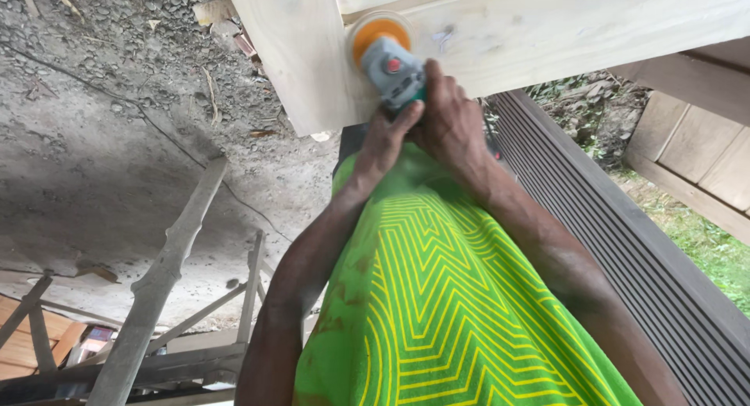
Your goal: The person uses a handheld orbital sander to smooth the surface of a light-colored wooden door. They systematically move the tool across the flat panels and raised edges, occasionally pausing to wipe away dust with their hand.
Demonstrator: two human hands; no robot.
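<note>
No sign or screen shows anywhere here. The nearest thing to a label is a small round red mark on the grey head of the grinder [393, 68], just below its orange disc; whether it is a badge or a button I cannot tell. Low down at the left, behind the rough wooden poles [148, 296], lies a small boxy thing [92, 342] with pink, white and dark patches, maybe a printed package, too blurred to be sure.
</note>
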